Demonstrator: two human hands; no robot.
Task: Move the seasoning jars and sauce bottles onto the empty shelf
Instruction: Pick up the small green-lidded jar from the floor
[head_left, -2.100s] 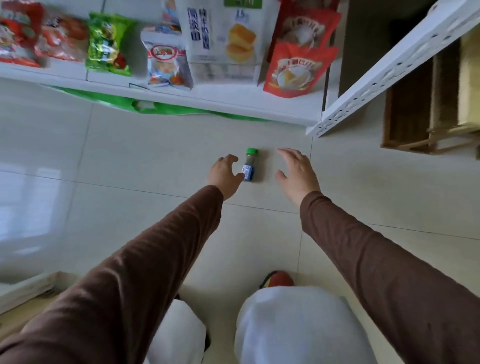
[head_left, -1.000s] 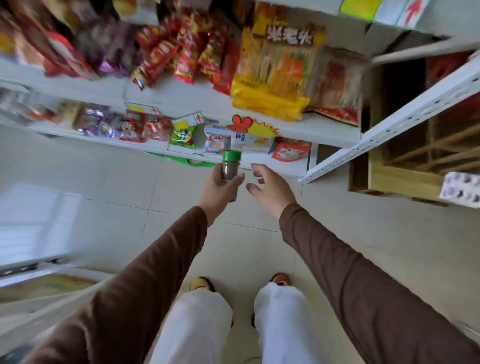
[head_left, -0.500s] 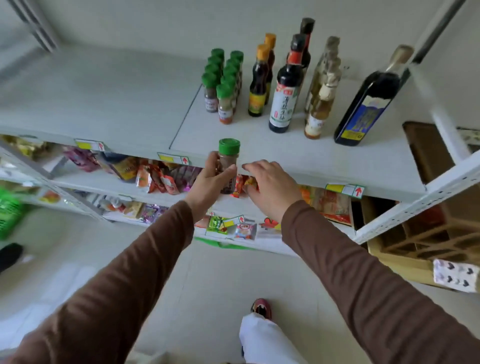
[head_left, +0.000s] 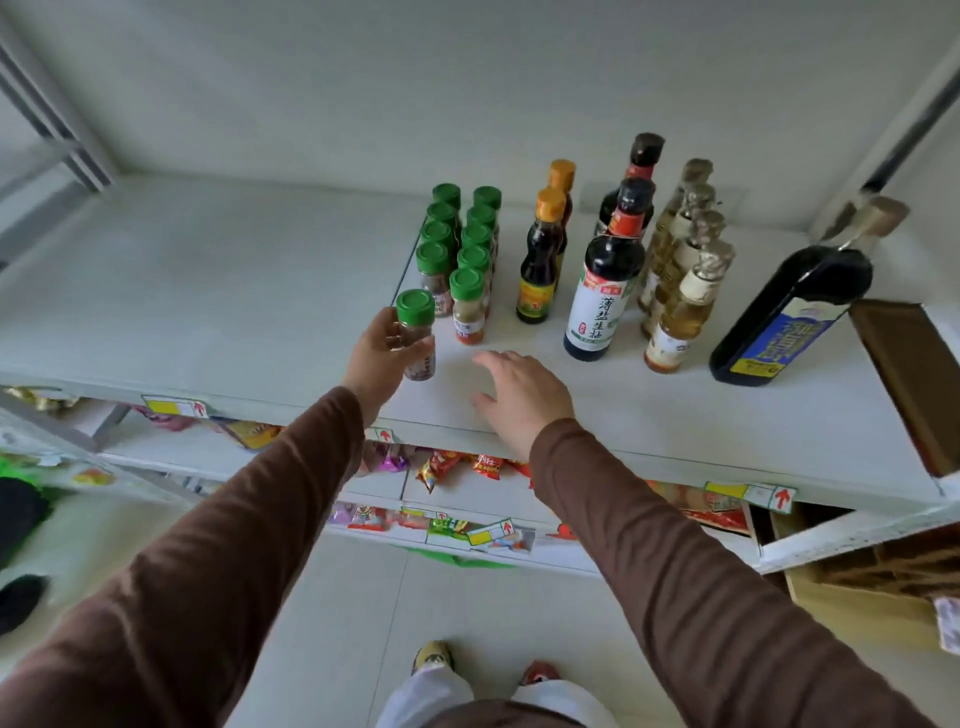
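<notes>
My left hand (head_left: 375, 358) grips a small green-capped seasoning jar (head_left: 416, 335), upright at the front of the white top shelf (head_left: 208, 291), just in front of two rows of several like jars (head_left: 462, 249). My right hand (head_left: 519, 395) hovers over the shelf's front edge with relaxed fingers and holds nothing. To the right stand dark sauce bottles with orange caps (head_left: 543, 249), a soy sauce bottle with a red neck (head_left: 605, 291), a row of pale vinegar bottles (head_left: 680, 291) and a big dark bottle with a blue label (head_left: 789, 317).
Left of the jars the shelf surface is bare. Lower shelves (head_left: 467, 478) hold snack packets. A cardboard box (head_left: 904, 374) sits at the shelf's right end and a wooden crate (head_left: 872, 587) stands on the floor below it. My feet are on the tiled floor (head_left: 337, 623).
My left hand picked the jar off the floor, raised it as I stood, and has carried it over the top shelf's front edge to the jar rows. My right hand followed, empty.
</notes>
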